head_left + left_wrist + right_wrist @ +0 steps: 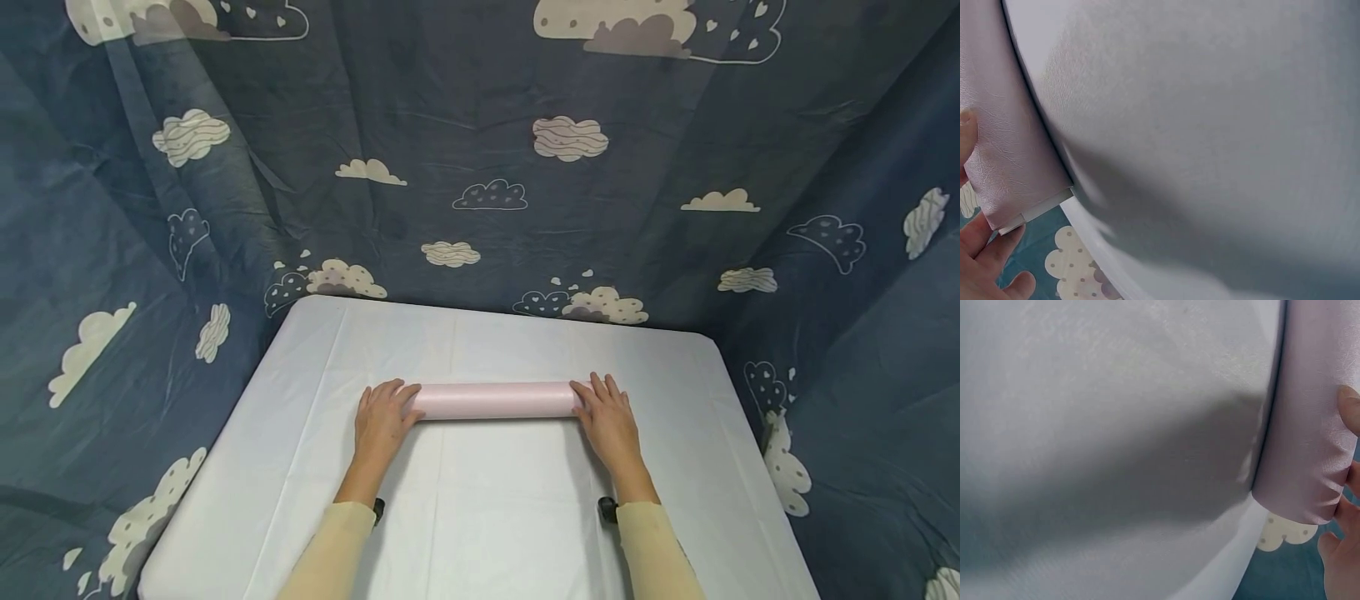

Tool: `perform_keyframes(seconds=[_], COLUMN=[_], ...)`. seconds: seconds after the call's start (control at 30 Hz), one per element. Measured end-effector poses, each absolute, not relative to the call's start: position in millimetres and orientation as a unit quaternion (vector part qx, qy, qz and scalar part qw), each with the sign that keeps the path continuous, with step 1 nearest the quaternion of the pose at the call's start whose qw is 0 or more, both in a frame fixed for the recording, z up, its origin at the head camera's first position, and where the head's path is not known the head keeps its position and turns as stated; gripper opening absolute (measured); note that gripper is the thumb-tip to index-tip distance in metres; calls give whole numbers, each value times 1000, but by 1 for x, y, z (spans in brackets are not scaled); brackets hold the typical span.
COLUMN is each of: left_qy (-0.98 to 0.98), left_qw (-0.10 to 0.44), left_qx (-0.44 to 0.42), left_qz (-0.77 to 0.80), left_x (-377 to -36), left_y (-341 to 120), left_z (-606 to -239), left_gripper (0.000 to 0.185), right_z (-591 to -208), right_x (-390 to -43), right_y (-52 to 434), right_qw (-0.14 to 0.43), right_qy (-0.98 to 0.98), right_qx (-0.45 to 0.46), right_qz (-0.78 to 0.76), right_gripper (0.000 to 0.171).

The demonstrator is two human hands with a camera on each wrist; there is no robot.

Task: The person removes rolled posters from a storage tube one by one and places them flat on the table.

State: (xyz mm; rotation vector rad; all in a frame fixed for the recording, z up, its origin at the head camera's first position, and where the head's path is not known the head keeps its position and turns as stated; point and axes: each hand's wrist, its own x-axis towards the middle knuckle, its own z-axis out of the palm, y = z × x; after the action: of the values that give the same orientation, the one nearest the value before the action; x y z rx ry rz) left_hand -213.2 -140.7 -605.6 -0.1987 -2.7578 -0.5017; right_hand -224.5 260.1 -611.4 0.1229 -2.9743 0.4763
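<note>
Both hands lay flat with fingers straight on the ends of a long pale pink roll of smooth sheet material [495, 401]. The left hand [381, 419] pressed on the roll's left end, its fingers angled toward the middle, and the right hand [609, 415] pressed on the right end, fingers pointing away from the person. Neither hand curled round the roll. The roll lay crosswise near the middle of the tabletop [487, 492], which was covered in a plain white cloth with fold creases. From the left wrist view the roll's end showed a layered edge just above the fingertips [985, 240]. Cream sleeves [333, 550] covered both forearms. Behind and beside the tabletop hung a dark blue curtain printed with white clouds [480, 167].
</note>
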Motion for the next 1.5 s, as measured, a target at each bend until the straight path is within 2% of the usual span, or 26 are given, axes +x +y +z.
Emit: perform_keyframes(seconds=[0.27,0.5,0.63,0.93,1.5], left_qy=[-968,-969,-967,-959,-962], left_qw=[162,161,169,191,189], left_qx=[-65,-60,-62,-75,-90], left_qz=[-182,-179,-182,-193,-175], left_x=[-214,-212,-210,-210,-214], left_y=[-139,-137,-133,-119,-88], left_z=[-604,-605,-606,-608,-614], left_gripper=[50,50,50,49,49], right_z=[-610,-606,-599,-582,-580], right_x=[-227,-224,-222,-220,-218], right_y=[259,250,241,219,189], right_qw=[69,87,98,125,119], right_qy=[-987,-987,-986,-979,-974], right_qx=[41,53,59,83,108], right_qz=[136,125,121,138,161], right_gripper=[53,74,80,78,77])
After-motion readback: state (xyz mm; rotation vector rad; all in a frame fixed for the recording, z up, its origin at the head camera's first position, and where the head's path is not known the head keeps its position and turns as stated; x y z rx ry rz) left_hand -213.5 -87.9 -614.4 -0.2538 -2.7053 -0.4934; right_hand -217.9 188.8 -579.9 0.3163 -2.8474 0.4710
